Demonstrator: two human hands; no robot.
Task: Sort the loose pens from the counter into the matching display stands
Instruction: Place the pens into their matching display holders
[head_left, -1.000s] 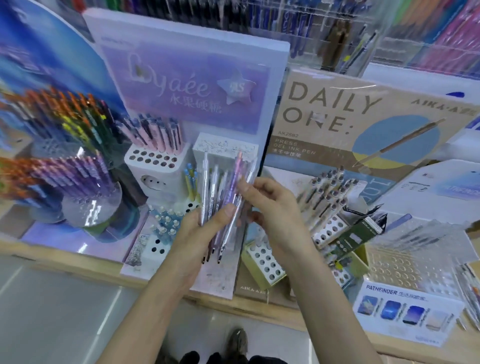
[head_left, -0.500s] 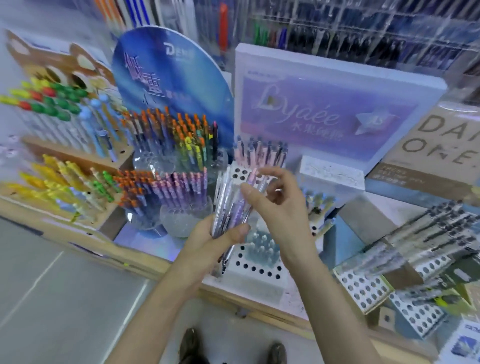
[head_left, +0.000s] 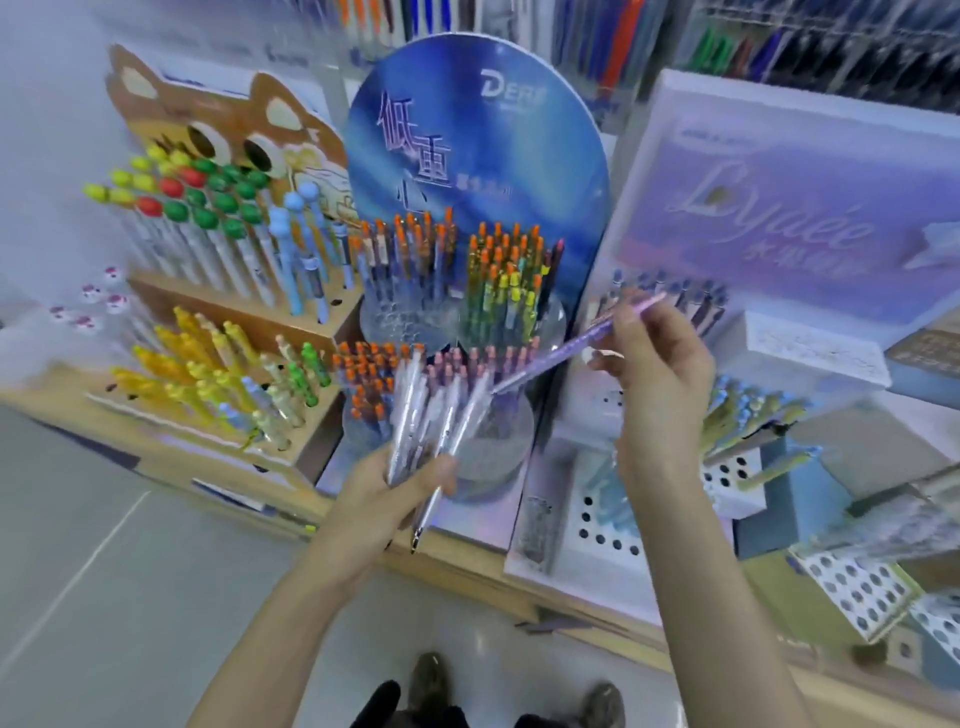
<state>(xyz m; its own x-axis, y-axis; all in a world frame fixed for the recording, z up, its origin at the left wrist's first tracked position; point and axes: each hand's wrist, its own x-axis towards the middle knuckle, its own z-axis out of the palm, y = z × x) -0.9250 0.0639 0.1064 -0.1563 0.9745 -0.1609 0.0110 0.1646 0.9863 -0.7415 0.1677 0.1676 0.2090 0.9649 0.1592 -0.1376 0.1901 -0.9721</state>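
My left hand (head_left: 387, 501) grips a bundle of several pale, clear-bodied pens (head_left: 434, 415), tips pointing down, in front of the round blue stand (head_left: 475, 156). My right hand (head_left: 657, 364) pinches a single purple pen (head_left: 571, 345), held slanted with its tip toward the bundle. Behind that hand stands the lilac "Lyaée" display (head_left: 779, 208) with a row of pink and dark pens (head_left: 670, 296). The blue stand's clear tubs hold orange-capped pens (head_left: 410, 254) and pink-capped pens (head_left: 483, 364).
A wooden animal-face stand (head_left: 218, 312) with green, red, yellow and blue topped pens fills the left. White perforated holders (head_left: 608, 525) and blue-yellow pens (head_left: 748, 415) sit to the right. The counter's wooden edge (head_left: 467, 566) runs across below; grey floor and my shoes lie beneath.
The view swung left, bringing the blue and wooden stands to the middle. My right hand pulled one purple pen out of the bundle and lifted it up and right.
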